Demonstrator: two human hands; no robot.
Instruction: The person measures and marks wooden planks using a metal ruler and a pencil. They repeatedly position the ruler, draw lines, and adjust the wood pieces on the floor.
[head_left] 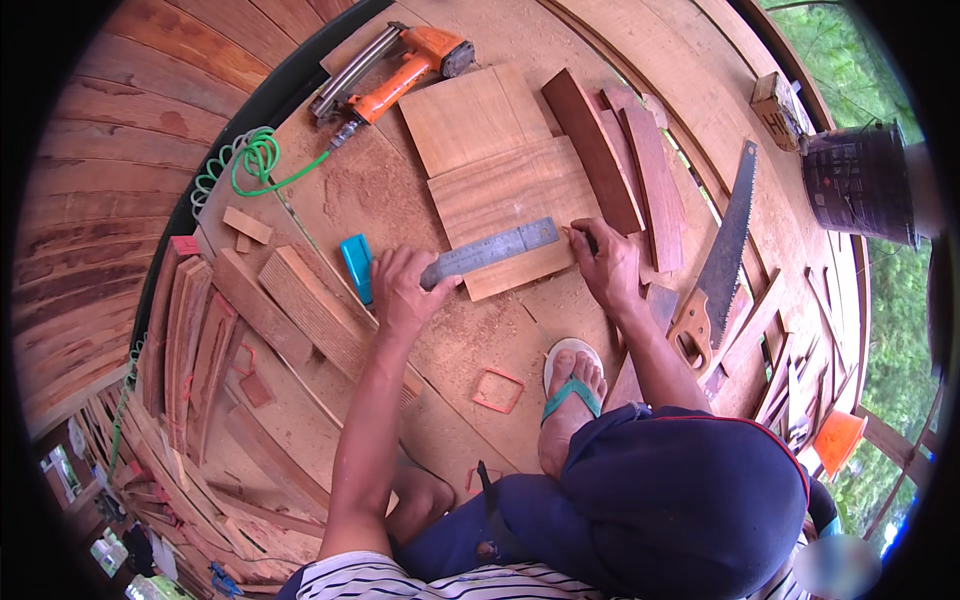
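Note:
A try square with a grey metal blade (pixel 505 245) and a teal stock (pixel 356 266) lies across the near part of a pale wooden board (pixel 515 200). My left hand (pixel 402 285) is closed over the corner of the try square, hiding where blade and stock meet. Just past the blade's right end, my right hand (pixel 605 262) is pinched around a thin pencil-like stick, mostly hidden by the fingers, by the board's right edge. Another pale board (pixel 475 120) lies against the far side of the first.
An orange nail gun (pixel 405 75) with a coiled green hose (pixel 262 160) lies far left. Dark red planks (pixel 595 150) and a handsaw (pixel 728 240) are at right, a black bucket (pixel 860 185) beyond. Wood strips (pixel 310 300) lie left; my sandalled foot (pixel 572 390) is near.

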